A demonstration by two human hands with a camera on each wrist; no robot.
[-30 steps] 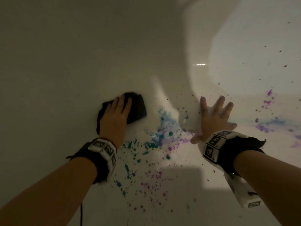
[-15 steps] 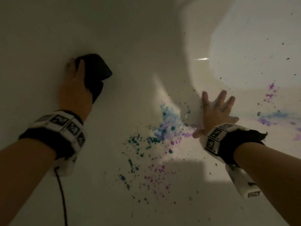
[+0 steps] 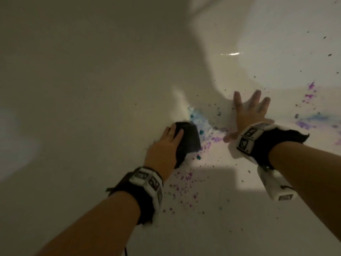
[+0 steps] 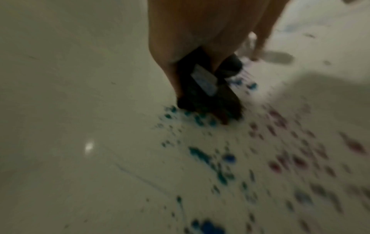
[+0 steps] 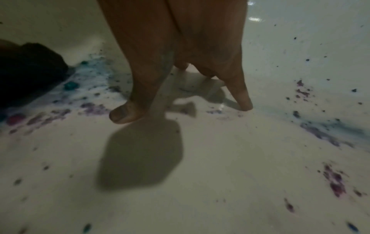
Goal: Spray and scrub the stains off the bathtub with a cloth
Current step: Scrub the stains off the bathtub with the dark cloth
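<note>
A dark cloth lies on the white bathtub, at the left edge of a blue and purple smear of stains. My left hand presses on the cloth, its fingers curled over the top edge. In the blurred left wrist view the cloth sits under the hand, with teal spots beside it. My right hand rests flat on the tub with fingers spread, holding nothing. The right wrist view shows its thumb and fingers touching the surface, and the cloth at far left.
Purple specks dot the tub floor below the cloth. A second blue and purple patch lies to the right of my right hand. Dark specks are scattered up the bright far wall. The left wall of the tub is in shadow.
My left hand swept the cloth up the left wall and has now come back down and to the right, onto the blue stain. The right hand stayed flat in place.
</note>
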